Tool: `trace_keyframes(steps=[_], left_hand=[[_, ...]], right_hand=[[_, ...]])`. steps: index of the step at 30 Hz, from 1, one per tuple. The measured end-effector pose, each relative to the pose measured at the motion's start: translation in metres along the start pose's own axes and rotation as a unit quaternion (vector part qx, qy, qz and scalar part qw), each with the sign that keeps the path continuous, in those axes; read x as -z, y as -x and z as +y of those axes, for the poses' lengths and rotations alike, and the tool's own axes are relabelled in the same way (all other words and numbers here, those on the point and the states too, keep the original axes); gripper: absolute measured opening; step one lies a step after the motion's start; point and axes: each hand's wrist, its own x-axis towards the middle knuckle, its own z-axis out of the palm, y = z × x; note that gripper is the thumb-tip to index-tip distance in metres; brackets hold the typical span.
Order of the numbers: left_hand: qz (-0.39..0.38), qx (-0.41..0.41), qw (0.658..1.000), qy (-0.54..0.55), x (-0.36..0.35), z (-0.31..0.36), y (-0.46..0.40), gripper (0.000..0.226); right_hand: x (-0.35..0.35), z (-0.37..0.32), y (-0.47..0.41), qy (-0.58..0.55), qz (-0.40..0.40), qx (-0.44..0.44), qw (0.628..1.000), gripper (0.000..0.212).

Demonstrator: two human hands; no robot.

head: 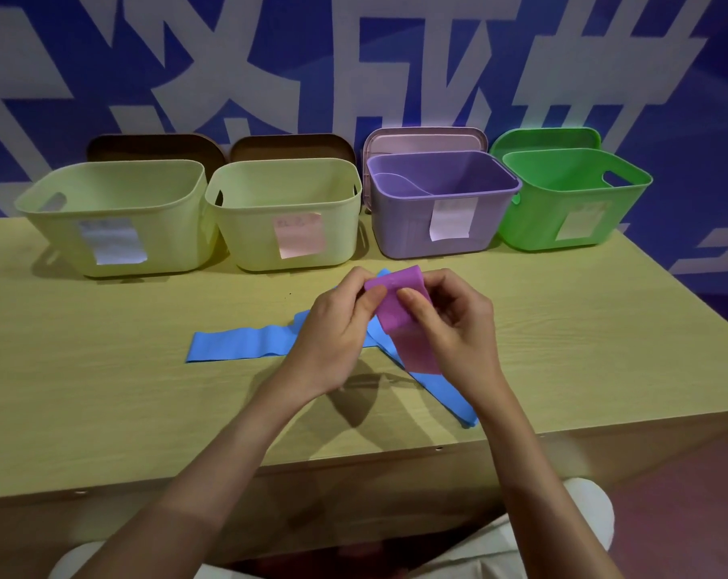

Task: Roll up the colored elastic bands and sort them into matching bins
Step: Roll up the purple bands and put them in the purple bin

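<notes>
A purple elastic band (399,315) is held above the table, its top end partly rolled and its tail hanging down. My left hand (337,328) pinches the roll's left side. My right hand (450,323) pinches its right side, thumb on the front. Under my hands lie blue elastic bands (237,344), flat and crossing each other on the wooden table (103,390). Four bins stand in a row at the back: a pale yellow bin (115,215) at the left, a second pale yellow bin (287,211), a purple bin (441,202) and a green bin (571,198).
Each bin carries a paper label on its front. Lids lean against the blue and white wall behind the bins. The table's front edge runs just before my forearms, and my knees show below it.
</notes>
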Motion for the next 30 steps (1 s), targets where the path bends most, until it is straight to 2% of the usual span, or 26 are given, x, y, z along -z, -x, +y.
trace_keyframes(steps=[2, 6, 10, 12, 15, 17, 21, 25, 27, 30], left_hand=[[0.015, 0.027, 0.997, 0.072, -0.005, 0.0, -0.001, 0.028], [-0.004, 0.116, 0.964, 0.241, -0.008, 0.008, -0.002, 0.032], [-0.063, 0.179, 0.904, 0.384, -0.005, 0.015, 0.0, 0.024], [-0.083, 0.188, 0.891, 0.406, -0.004, 0.014, 0.001, 0.026], [-0.103, 0.197, 0.897, 0.383, -0.004, 0.014, 0.003, 0.03], [-0.094, 0.193, 0.918, 0.334, -0.006, 0.012, 0.002, 0.033], [-0.045, 0.104, 0.983, 0.147, -0.007, 0.004, 0.004, 0.036], [-0.037, 0.032, 0.999, 0.013, -0.008, 0.003, 0.01, 0.041], [-0.029, 0.038, 0.999, 0.016, -0.011, 0.002, 0.009, 0.039], [-0.034, 0.075, 0.99, 0.116, -0.015, 0.003, 0.007, 0.036]], right_hand=[[-0.002, -0.001, 0.0, -0.026, 0.009, -0.007, 1.0, 0.003], [0.001, -0.003, 0.0, -0.088, 0.018, -0.023, 0.996, 0.019], [0.007, -0.002, -0.004, -0.063, -0.003, 0.002, 0.998, 0.036], [0.011, -0.001, -0.005, -0.024, -0.011, 0.017, 1.0, 0.033], [0.014, 0.0, -0.004, -0.009, -0.012, 0.017, 1.0, 0.024], [0.014, 0.001, -0.003, -0.012, -0.005, 0.002, 1.0, 0.023], [0.012, 0.001, -0.001, -0.024, 0.011, -0.017, 1.0, 0.024], [0.013, 0.001, 0.0, -0.03, 0.013, -0.024, 0.999, 0.029], [0.012, 0.002, 0.0, -0.037, 0.01, -0.029, 0.999, 0.026], [0.012, 0.001, 0.002, -0.068, 0.001, -0.048, 0.996, 0.02]])
